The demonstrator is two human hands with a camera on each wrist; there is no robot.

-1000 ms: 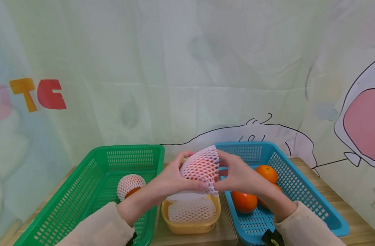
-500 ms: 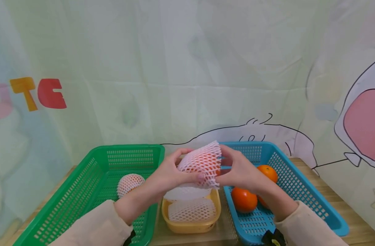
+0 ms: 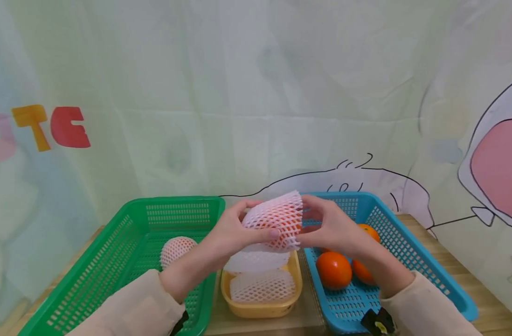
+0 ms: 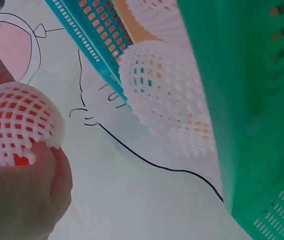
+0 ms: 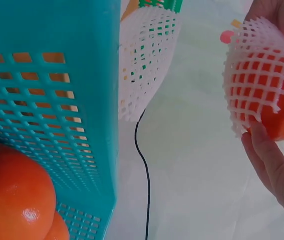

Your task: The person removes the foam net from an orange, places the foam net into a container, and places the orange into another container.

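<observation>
In the head view my left hand [image 3: 231,233] grips an orange inside a white foam net sleeve [image 3: 274,217], its thumb lying across the mesh. My right hand [image 3: 329,226] is at the sleeve's right end, fingers and thumb curled at its open edge. The right wrist view shows the bare end of the orange [image 5: 282,122], with its stem spot, sticking out of the net. From the left wrist camera, the netted side [image 4: 19,120] appears beneath the left fingers. Some fingers are hidden behind the fruit.
A green basket [image 3: 134,200] on the left holds a netted orange [image 3: 177,249]. Between the baskets, a yellow tub [image 3: 262,311] contains foam net sleeves [image 3: 262,285]. The blue basket [image 3: 424,252] on the right holds several bare oranges [image 3: 333,270]. A printed cloth [image 3: 256,93] hangs behind.
Both hands have shifted slightly up and right with the sleeved orange. The right hand has moved a little further right at the sleeve's open end, uncovering more of the oranges in the blue basket.
</observation>
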